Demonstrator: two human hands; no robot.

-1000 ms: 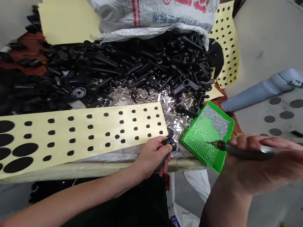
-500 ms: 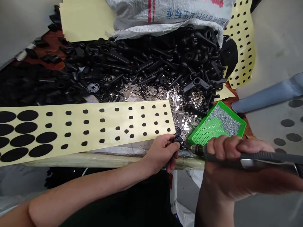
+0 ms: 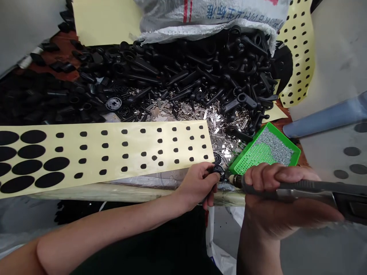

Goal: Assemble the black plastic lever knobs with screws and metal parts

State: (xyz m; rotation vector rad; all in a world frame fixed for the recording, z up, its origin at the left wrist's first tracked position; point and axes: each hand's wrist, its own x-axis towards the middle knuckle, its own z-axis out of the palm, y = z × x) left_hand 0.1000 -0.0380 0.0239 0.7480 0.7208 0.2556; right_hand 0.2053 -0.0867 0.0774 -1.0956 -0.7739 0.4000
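Note:
My left hand (image 3: pixel 197 185) is closed on a small round black plastic part (image 3: pixel 218 172) at the table's front edge. My right hand (image 3: pixel 275 206) grips a grey electric screwdriver (image 3: pixel 301 187) lying nearly level, its metal tip touching that black part from the right. Just behind the tool stands a green perforated tray (image 3: pixel 252 154) with a heap of tiny silver screws in its far corner.
A big pile of black plastic handles (image 3: pixel 183 72) and shiny metal strips (image 3: pixel 218 122) covers the table's middle. A yellow sheet with black dots (image 3: pixel 109 152) lies left of my hands. A white woven sack (image 3: pixel 206 15) sits at the back, a grey-blue tube (image 3: pixel 327 116) at right.
My right hand brought the screwdriver from over the green tray leftward and down until its tip met the black part in my left hand. The left hand stayed where it was.

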